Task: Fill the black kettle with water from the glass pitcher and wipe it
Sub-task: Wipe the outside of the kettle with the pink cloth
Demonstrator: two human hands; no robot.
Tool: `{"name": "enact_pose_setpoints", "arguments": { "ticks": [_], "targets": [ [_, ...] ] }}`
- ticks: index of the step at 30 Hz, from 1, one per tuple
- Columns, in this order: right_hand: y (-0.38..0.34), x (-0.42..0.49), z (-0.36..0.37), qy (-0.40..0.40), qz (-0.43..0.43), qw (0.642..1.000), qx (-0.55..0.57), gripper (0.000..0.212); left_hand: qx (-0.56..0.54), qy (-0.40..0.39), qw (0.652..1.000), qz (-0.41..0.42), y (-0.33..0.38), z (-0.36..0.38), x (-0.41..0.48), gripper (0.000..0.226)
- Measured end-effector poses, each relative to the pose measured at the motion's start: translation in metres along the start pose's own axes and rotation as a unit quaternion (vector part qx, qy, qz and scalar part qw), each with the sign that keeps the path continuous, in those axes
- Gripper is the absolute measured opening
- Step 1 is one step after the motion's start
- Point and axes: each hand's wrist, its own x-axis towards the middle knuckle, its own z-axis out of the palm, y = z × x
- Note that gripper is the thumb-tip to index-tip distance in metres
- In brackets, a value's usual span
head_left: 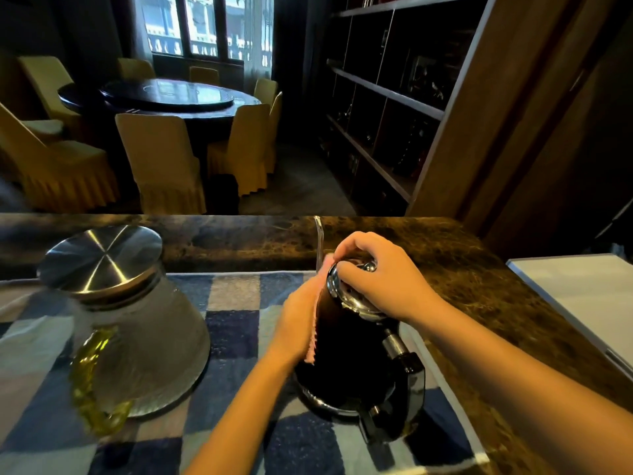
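Kettle [346, 341], black, on the checked mat [233, 323] right of the lidded glass pitcher [137, 317]; wiping step in hand, judging by the head view. Left hand [298, 323] flat, pressing a pink cloth [317, 303] to the kettle's side; right hand [380, 272] clamped over the steel lid [352, 299]. Best to keep that lid grip firm, sweep the cloth top to base, turn the body rather than tilt it.
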Motion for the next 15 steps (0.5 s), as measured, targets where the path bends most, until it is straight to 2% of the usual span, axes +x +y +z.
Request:
{"name": "enact_pose_setpoints", "arguments": {
  "ticks": [2,6,8,12,15],
  "targets": [
    [0.001,0.000,0.001,-0.002,0.001,1.000,-0.007,0.011,-0.067,0.078,0.994,0.038,-0.010,0.011,-0.026,0.047],
    [0.004,0.003,0.003,-0.012,0.002,1.000,-0.015,0.010,-0.091,0.204,0.967,0.119,0.003,0.029,-0.045,0.032],
    [0.004,0.004,0.004,-0.020,0.009,1.000,0.000,0.019,-0.069,0.214,0.960,0.168,0.024,0.033,-0.043,0.034],
    [0.012,0.008,0.007,-0.017,-0.004,0.999,0.050,0.040,0.089,0.192,0.950,0.228,0.054,0.039,-0.028,0.039],
    [0.014,0.006,0.010,0.019,0.046,0.983,0.177,0.047,0.178,0.176,0.926,0.283,0.050,0.043,-0.039,0.036]
  ]
}}
